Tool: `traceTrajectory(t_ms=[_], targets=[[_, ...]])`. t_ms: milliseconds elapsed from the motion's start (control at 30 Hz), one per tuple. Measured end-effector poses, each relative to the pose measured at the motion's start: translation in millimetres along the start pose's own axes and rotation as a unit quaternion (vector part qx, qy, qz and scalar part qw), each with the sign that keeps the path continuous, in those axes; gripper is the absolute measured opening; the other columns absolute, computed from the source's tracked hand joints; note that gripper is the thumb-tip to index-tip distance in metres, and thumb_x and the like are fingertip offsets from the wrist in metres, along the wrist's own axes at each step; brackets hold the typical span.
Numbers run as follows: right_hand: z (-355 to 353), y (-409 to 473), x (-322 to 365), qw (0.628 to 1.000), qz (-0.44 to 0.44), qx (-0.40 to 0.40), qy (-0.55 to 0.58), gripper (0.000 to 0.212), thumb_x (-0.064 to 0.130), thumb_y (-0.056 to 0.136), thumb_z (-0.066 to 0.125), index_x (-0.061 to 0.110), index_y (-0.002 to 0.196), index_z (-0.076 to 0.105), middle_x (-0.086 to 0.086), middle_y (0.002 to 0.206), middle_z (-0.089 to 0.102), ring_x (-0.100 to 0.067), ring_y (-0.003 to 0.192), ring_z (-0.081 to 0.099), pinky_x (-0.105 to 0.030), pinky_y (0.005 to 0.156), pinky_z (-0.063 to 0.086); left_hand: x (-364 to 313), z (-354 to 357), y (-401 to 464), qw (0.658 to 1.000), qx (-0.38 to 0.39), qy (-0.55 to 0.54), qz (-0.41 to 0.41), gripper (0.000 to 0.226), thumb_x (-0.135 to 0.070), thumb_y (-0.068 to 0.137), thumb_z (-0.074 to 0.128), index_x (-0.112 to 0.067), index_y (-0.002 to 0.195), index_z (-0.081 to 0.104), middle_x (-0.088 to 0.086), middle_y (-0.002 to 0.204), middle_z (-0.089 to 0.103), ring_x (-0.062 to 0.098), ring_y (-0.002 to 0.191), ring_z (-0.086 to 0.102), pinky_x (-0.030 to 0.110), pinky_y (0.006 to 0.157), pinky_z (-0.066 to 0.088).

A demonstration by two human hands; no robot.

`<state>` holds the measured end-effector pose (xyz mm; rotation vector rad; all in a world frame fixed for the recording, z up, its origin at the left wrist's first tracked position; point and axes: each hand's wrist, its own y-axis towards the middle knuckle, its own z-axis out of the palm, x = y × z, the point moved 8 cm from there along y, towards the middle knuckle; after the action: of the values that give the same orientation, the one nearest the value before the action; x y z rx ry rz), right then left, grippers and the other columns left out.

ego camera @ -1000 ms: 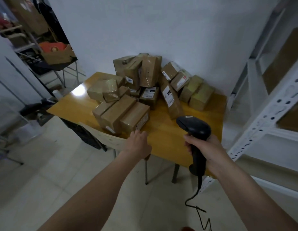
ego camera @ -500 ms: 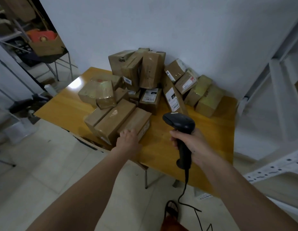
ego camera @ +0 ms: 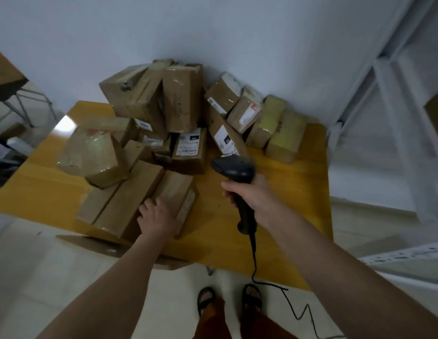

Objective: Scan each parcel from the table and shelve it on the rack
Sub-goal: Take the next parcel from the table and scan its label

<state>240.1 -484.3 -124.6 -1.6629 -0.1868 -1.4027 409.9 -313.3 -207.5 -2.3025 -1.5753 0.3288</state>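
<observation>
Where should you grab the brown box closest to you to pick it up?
Probably its near end, from above, where the left hand already rests. The nearest parcel lies flat with a neighbouring box tight against its left; its right side is free for the thumb.

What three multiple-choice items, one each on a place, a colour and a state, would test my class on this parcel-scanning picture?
1. Where does the left hand rest?
A. on the near brown cardboard parcel
B. on the floor
C. on the white metal rack

2. What colour is the wooden table?
A. blue
B. yellow
C. black

3. What is the right hand doing?
A. hanging idle
B. pressing the wall
C. gripping the black corded handheld scanner

Key: 1 A, its fingers lie on that parcel; 2 B, the bare top shows yellow; 3 C, fingers wrap the handle.
</observation>
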Motion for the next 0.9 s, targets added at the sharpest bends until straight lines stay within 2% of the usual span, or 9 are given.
traceTrajectory(t_ms=[100, 200, 367, 433, 500, 533, 600, 700, 900], targets=[[-3.4, 7.0, 2.0, 1.000, 0.001, -0.019, 0.014, 0.005, 0.010, 0.083, 0.072, 0.007, 0.084, 0.067, -0.006, 0.069, 0.066, -0.012, 0.055, 0.059, -0.024, 0.055, 0.049, -7.7, -3.3, 5.7, 0.999, -0.031, 0.015, 0.008, 0.099, -0.062, 0.076, 0.068, -0.015, 0.146, 0.016, 0.018, 0.146, 0.028, 0.037, 0.137, 0.029, 0.049, 0.111, 0.030], [-3.6, 11.5, -0.7, 0.999, 0.014, -0.038, 0.023, 0.005, 0.010, 0.083, 0.072, 0.008, 0.083, 0.067, -0.006, 0.071, 0.067, -0.013, 0.057, 0.059, -0.024, 0.056, 0.049, -16.5, 0.7, 10.4, 0.998, -0.015, 0.032, 0.044, 0.104, -0.067, 0.073, 0.068, -0.016, 0.145, 0.014, 0.016, 0.142, 0.037, 0.035, 0.132, 0.038, 0.047, 0.108, 0.033], [-3.4, 14.2, -2.9, 0.997, 0.026, -0.059, 0.034, 0.008, 0.009, 0.083, 0.072, 0.005, 0.089, 0.069, -0.006, 0.070, 0.068, -0.012, 0.057, 0.060, -0.024, 0.057, 0.050, -26.7, -1.7, 23.7, 0.991, 0.052, -0.102, 0.063, 0.110, -0.052, 0.066, 0.082, -0.021, 0.147, 0.014, 0.011, 0.142, 0.041, 0.033, 0.133, 0.039, 0.049, 0.107, 0.034], [-7.5, 13.4, -4.9, 0.996, 0.027, -0.076, 0.041, 0.009, 0.009, 0.083, 0.072, 0.004, 0.090, 0.069, -0.007, 0.071, 0.068, -0.014, 0.058, 0.060, -0.026, 0.060, 0.050, -37.6, 2.3, 21.8, 0.965, 0.123, -0.223, 0.066, 0.106, -0.036, 0.068, 0.086, -0.019, 0.149, 0.020, 0.009, 0.142, 0.043, 0.030, 0.130, 0.044, 0.042, 0.098, 0.045], [-13.4, 12.2, -7.3, 0.994, 0.026, -0.096, 0.054, 0.009, 0.008, 0.082, 0.072, 0.003, 0.089, 0.070, -0.009, 0.071, 0.068, -0.016, 0.060, 0.060, -0.029, 0.062, 0.050, -49.7, 14.7, 15.7, 0.912, 0.228, -0.336, 0.050, 0.090, -0.025, 0.070, 0.086, -0.017, 0.143, 0.034, 0.005, 0.128, 0.055, 0.024, 0.113, 0.058, 0.027, 0.073, 0.053], [-16.6, 11.3, -8.6, 0.992, 0.024, -0.106, 0.060, 0.008, 0.008, 0.082, 0.073, 0.003, 0.088, 0.070, -0.009, 0.071, 0.068, -0.016, 0.060, 0.060, -0.029, 0.062, 0.050, -55.6, 21.8, 11.2, 0.880, 0.281, -0.380, 0.045, 0.083, -0.025, 0.069, 0.086, -0.017, 0.138, 0.041, 0.003, 0.118, 0.061, 0.021, 0.103, 0.062, 0.024, 0.066, 0.053], [-22.8, 9.7, -12.2, 0.990, 0.023, -0.124, 0.065, 0.006, 0.008, 0.082, 0.073, 0.004, 0.085, 0.070, -0.009, 0.071, 0.068, -0.017, 0.061, 0.059, -0.029, 0.062, 0.050, -63.8, 34.2, 6.8, 0.825, 0.352, -0.441, 0.044, 0.086, -0.027, 0.061, 0.090, -0.012, 0.134, 0.047, 0.004, 0.111, 0.068, 0.021, 0.100, 0.066, 0.033, 0.080, 0.056], [-31.3, 6.8, -20.1, 0.987, 0.026, -0.148, 0.063, 0.009, 0.010, 0.083, 0.072, 0.003, 0.087, 0.070, -0.009, 0.072, 0.069, -0.018, 0.063, 0.059, -0.031, 0.064, 0.050, -71.4, 46.8, 4.1, 0.781, 0.409, -0.469, 0.055, 0.092, -0.031, 0.051, 0.093, -0.011, 0.132, 0.052, 0.006, 0.112, 0.072, 0.024, 0.108, 0.066, 0.045, 0.101, 0.049], [-37.9, -4.5, -28.5, 0.985, 0.025, -0.164, 0.050, 0.012, 0.009, 0.084, 0.070, 0.000, 0.092, 0.068, -0.010, 0.072, 0.066, -0.016, 0.060, 0.058, -0.025, 0.057, 0.049, -85.1, 52.9, 2.5, 0.724, 0.456, -0.510, 0.078, 0.069, -0.010, 0.065, 0.082, -0.009, 0.129, 0.054, 0.009, 0.115, 0.071, 0.027, 0.112, 0.064, 0.042, 0.097, 0.051]])
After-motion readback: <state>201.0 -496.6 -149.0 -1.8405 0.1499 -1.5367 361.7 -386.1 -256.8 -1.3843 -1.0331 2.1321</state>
